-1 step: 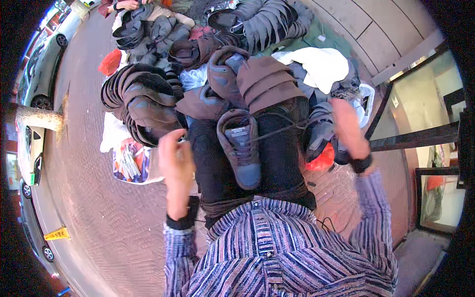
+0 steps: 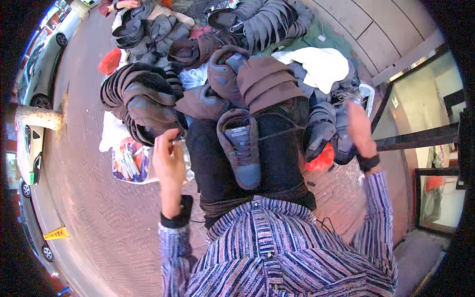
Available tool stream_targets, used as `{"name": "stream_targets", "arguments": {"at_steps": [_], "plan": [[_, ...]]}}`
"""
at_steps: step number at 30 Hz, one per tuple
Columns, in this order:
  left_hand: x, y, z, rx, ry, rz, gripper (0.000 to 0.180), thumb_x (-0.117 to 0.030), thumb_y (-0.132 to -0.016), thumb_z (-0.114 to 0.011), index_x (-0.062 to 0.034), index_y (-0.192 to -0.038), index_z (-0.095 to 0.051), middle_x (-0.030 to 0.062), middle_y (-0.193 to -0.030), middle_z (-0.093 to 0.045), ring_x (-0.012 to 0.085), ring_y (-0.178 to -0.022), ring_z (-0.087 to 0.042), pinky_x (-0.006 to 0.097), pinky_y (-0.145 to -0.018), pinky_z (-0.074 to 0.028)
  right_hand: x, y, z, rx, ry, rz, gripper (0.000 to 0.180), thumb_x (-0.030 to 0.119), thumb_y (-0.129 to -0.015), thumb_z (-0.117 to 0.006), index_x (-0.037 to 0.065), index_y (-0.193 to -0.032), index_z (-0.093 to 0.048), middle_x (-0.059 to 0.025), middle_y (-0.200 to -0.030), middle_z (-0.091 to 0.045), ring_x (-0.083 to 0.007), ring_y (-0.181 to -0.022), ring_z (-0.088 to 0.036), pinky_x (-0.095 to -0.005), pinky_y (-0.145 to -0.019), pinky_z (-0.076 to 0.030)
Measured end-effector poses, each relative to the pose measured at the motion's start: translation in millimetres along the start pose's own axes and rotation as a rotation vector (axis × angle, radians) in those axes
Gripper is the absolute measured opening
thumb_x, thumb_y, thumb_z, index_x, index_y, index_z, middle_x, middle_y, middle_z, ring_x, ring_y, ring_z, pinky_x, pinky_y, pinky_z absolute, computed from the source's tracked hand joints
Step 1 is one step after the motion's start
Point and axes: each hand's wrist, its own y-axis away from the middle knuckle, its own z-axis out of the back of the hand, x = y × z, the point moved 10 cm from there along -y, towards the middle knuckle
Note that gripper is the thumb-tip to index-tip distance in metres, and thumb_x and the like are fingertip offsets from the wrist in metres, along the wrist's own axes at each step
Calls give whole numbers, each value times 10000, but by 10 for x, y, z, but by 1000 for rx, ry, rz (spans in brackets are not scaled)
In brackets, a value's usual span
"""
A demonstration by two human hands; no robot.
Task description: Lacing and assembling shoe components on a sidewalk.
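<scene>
Flanking one shoe upper (image 2: pixel 241 151) are one left hand (image 2: pixel 168 162) and one right hand (image 2: pixel 361 131), each grip unclear.

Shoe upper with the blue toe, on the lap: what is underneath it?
Black trousers show on both sides of the shoe upper. Whatever lies directly beneath is covered, so it cannot be told.

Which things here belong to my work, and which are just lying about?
Likely work:
shoe upper on lap
brown pieces, stacked
curved dark stack near left hand
grey uppers near right hand

Probably just around:
yellow sign
parked cars
tree trunk
</scene>
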Motion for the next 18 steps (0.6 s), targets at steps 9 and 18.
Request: {"name": "stream_targets", "arguments": {"at_steps": [9,18], "plan": [[-491,322,-1330,749,-352,-364,191,-86,-769,-594,-42,-954,-582,140,-969,-540,316,-890,-562,410,-713,-481,2230,-100,-349,5,-520,414,198,158,-764,-595,6,-888,-566,-126,-927,-534,-302,-942,-506,-380,-840,-427],[-250,299,-1281,582,116,-206,115,-87,-754,-624,-7,-832,-596,118,-913,-535,329,-837,-578,382,-708,-463,2482,-223,-535,89,-497,298,216,204,-764,-627,44,-841,-505,-99,-791,-502,-257,-735,-534,-351,-598,-459]]}}
